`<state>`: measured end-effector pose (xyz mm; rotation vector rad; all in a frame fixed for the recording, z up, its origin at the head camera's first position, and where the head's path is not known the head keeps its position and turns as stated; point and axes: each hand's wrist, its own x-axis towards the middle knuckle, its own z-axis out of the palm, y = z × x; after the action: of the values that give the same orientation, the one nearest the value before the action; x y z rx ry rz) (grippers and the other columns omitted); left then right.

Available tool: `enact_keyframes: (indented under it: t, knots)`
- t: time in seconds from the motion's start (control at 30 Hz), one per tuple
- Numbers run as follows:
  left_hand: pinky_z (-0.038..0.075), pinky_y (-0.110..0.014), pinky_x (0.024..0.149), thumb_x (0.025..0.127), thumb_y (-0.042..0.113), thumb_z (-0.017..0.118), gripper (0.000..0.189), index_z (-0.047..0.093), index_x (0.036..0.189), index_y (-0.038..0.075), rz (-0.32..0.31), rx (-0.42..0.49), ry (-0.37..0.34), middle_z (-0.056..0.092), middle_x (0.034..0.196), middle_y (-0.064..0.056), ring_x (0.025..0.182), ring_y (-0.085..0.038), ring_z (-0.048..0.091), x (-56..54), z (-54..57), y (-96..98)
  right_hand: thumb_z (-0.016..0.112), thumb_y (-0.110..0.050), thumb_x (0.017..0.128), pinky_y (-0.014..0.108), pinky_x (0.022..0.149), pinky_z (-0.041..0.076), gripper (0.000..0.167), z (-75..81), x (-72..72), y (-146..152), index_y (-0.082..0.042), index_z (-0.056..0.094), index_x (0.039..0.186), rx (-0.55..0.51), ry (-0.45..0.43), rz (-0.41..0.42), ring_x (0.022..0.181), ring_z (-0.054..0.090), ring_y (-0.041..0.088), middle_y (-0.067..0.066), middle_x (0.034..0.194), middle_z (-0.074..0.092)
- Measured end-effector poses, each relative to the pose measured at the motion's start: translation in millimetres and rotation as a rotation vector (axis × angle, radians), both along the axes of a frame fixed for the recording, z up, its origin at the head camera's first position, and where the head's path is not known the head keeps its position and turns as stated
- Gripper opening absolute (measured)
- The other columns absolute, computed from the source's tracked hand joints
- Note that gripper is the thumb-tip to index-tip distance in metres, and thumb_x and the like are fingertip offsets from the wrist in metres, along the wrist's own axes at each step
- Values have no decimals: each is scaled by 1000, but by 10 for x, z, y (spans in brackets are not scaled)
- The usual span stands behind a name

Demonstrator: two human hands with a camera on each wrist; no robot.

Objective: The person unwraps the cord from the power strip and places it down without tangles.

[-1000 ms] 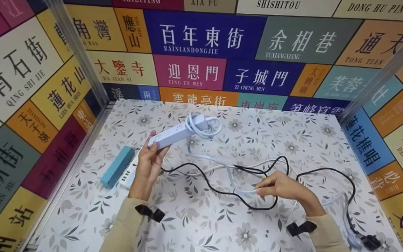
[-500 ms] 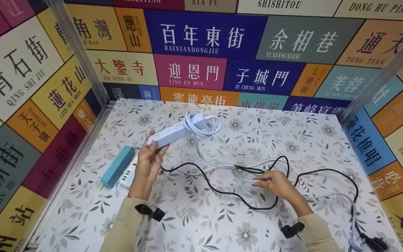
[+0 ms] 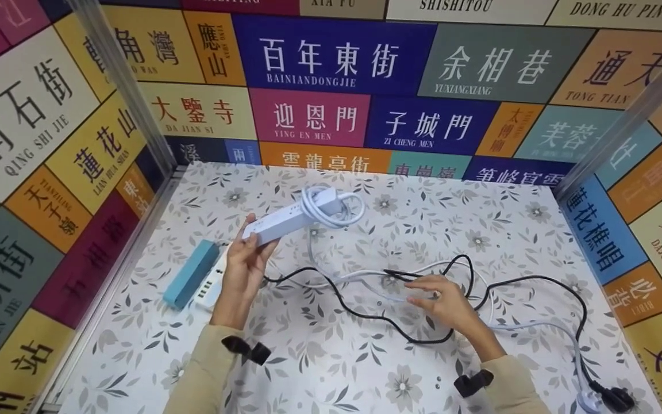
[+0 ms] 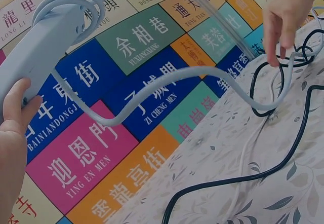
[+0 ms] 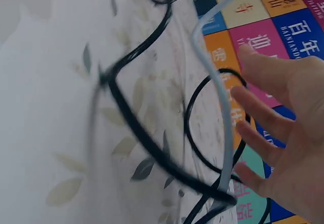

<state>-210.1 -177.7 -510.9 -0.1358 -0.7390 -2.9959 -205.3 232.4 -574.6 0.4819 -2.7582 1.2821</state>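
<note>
My left hand grips the near end of a white power strip, raised above the table and slanting up to the right. Loops of its white cord are wound around the far end. From there the loose length of white cord sags down toward the tabletop, as the left wrist view shows. My right hand hovers near this cord, thumb and fingers apart. Seen from the right wrist, the fingers are spread beside the cord and hold nothing. A black cable winds across the table below.
At the left, a teal power strip lies beside a white multi-socket strip, partly hidden behind my left forearm. A black plug and a white plug lie at the front right corner. Printed panels wall the table in.
My right hand has let go of the white cord, its fingers parting, after shifting slightly left and up. The cord has dropped into a new curve. The left hand keeps holding the power strip.
</note>
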Motion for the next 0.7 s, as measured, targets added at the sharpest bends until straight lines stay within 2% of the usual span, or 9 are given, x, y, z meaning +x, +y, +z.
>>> enact_keyframes:
  t: [0.1,0.17,0.27,0.4,0.5,0.6,0.7]
  knots:
    - [60,-31,98,97,-3,58,80,9,159,4,-1,-16,-19,57,128,-14,112,-25,68,-5,-1,18,82,-14,82,18,79,56,10,34,-10,-69,-15,82,92,-146,94,-89,90,66,11,2,93,76]
    - [60,-31,98,97,-3,58,79,8,159,3,-4,-22,-23,56,128,-14,112,-24,68,-9,-9,26,80,-12,85,12,70,52,2,40,-12,-115,-14,81,85,-200,124,-135,81,64,6,4,85,75]
    - [60,-32,97,96,-2,60,81,8,158,2,-3,-17,-27,56,127,-15,111,-25,68,-10,-9,34,76,-15,89,11,66,49,8,22,-2,-176,-16,80,82,-203,79,-155,77,60,0,1,82,74]
    - [61,-32,96,94,-2,63,82,11,157,2,-7,-4,-26,58,126,-14,110,-25,69,-6,11,45,75,-18,91,21,73,56,6,-20,11,-252,-16,80,90,-161,19,-100,84,62,3,-2,90,76]
    - [61,-32,96,94,-1,64,82,11,156,2,-15,-1,-14,60,126,-14,110,-25,69,-7,22,53,75,-18,91,29,81,60,7,-34,-2,-319,-15,80,95,-154,31,-42,92,65,7,-2,96,77]
    - [61,-31,96,94,0,64,84,8,157,2,-20,-14,1,61,125,-13,110,-23,69,-7,29,60,72,-19,93,25,84,58,10,-24,-18,-395,-20,80,87,-171,31,-10,97,66,10,-3,98,77]
    - [61,-30,97,94,3,65,87,5,158,2,-30,-35,14,60,125,-12,111,-21,68,-12,27,66,72,-15,93,21,83,56,16,13,-13,-492,-17,77,78,-196,22,4,101,68,18,1,102,76]
